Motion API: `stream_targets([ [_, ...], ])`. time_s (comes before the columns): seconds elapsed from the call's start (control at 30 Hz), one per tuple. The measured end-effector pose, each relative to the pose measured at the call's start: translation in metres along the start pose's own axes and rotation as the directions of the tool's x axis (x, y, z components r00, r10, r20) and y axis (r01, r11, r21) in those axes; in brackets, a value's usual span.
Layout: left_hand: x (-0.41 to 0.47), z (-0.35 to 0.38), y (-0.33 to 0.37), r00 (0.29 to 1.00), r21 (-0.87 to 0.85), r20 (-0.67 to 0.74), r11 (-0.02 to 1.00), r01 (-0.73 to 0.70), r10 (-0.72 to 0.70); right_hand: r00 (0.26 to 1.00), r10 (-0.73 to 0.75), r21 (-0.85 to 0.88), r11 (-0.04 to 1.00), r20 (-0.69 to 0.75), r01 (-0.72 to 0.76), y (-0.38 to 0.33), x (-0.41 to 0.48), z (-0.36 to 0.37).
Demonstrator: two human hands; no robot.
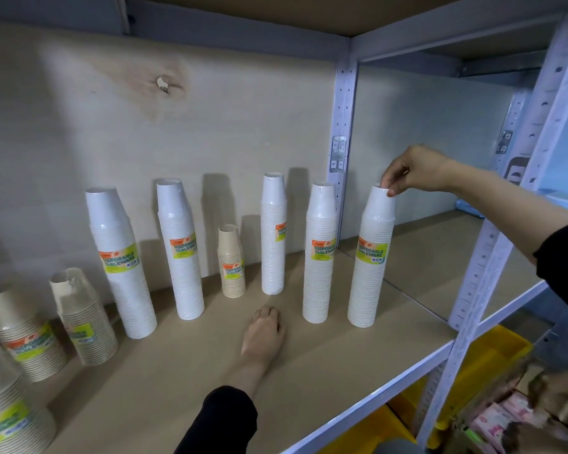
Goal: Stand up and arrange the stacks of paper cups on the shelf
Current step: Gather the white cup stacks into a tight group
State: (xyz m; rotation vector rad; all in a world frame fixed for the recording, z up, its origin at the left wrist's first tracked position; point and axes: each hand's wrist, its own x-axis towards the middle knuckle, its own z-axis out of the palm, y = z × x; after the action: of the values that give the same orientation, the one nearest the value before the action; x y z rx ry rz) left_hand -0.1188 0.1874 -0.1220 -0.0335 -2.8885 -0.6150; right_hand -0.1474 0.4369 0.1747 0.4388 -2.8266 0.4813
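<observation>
Front brown stack (7,404): short and wide, at the shelf's (309,371) front left corner, cut off by the frame edge.
Middle brown stack (27,339): just behind it, standing with the narrow end up.
Rear brown stack (82,316): next to the right, standing, wrapper torn at the top.
First white stack (122,290): tall, standing mouth down, green label facing out, just beside the rear brown stack.
Second white stack (181,273): tall, standing, apart from the first and nearer the back panel (145,126).
Small brown stack (232,280): the shortest, standing close to the back panel, between the second and third white stacks.
Left hand (264,329): palm down on the bare shelf board in front of the small brown stack; forearm stretched straight in, black sleeve at the elbow; grip on nothing, fingers loosely bent with tips on the board.
Third white stack (272,257): slim, standing at the back.
Fourth white stack (320,283): standing further forward, near the third.
Fifth white stack (369,283): rightmost, standing just beside the fourth, near the shelf's right end.
Right hand (413,170): reaches in from the right, wrist raised, fingers pointing down; grip clamped, thumb and fingertips pinching the top of the fifth white stack.
Post (341,109): pale metal upright behind the fourth white stack.
</observation>
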Motion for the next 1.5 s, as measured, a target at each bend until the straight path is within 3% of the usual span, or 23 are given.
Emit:
stream_targets([
  [0.33, -0.005, -0.03, -0.008, 0.998, 0.012, 0.043, 0.999, -0.044, 0.044, 0.995, -0.044, 0.039, 0.998, -0.087, 0.047, -0.016, -0.001, -0.004],
  [0.57, -0.005, -0.12, -0.019, 0.974, 0.017, -0.207, 0.996, -0.09, 0.092, 0.976, -0.153, 0.192, 0.964, -0.156, 0.182, -0.073, 0.011, 0.013],
  [0.73, -0.015, -0.195, -0.035, 0.91, 0.065, -0.404, 0.995, -0.075, 0.095, 0.976, -0.2, 0.352, 0.91, -0.089, 0.219, -0.129, 0.031, 0.047],
  [0.87, -0.019, -0.249, -0.052, 0.838, 0.043, -0.546, 0.999, 0.0, 0.023, 0.966, -0.239, 0.442, 0.859, -0.101, 0.259, -0.175, 0.044, 0.075],
  [0.97, -0.015, -0.279, -0.063, 0.768, -0.065, -0.633, 0.996, 0.066, -0.092, 0.964, -0.243, 0.489, 0.831, -0.111, 0.266, -0.205, 0.053, 0.096],
  [1.07, -0.009, -0.297, -0.072, 0.738, -0.224, -0.628, 0.966, 0.132, -0.246, 0.971, -0.217, 0.53, 0.814, -0.1, 0.237, -0.229, 0.058, 0.115],
  [1.23, -0.002, -0.309, -0.089, 0.76, -0.373, -0.489, 0.89, 0.261, -0.428, 0.984, -0.169, 0.553, 0.815, -0.065, 0.176, -0.254, 0.067, 0.145],
  [1.37, -0.002, -0.313, -0.096, 0.814, -0.368, -0.414, 0.892, 0.261, -0.408, 0.984, -0.175, 0.577, 0.801, -0.026, 0.158, -0.261, 0.074, 0.166],
  [1.5, -0.004, -0.31, -0.096, 0.806, -0.358, -0.472, 0.913, 0.195, -0.357, 0.991, -0.131, 0.646, 0.757, 0.001, 0.1, -0.26, 0.073, 0.169],
])
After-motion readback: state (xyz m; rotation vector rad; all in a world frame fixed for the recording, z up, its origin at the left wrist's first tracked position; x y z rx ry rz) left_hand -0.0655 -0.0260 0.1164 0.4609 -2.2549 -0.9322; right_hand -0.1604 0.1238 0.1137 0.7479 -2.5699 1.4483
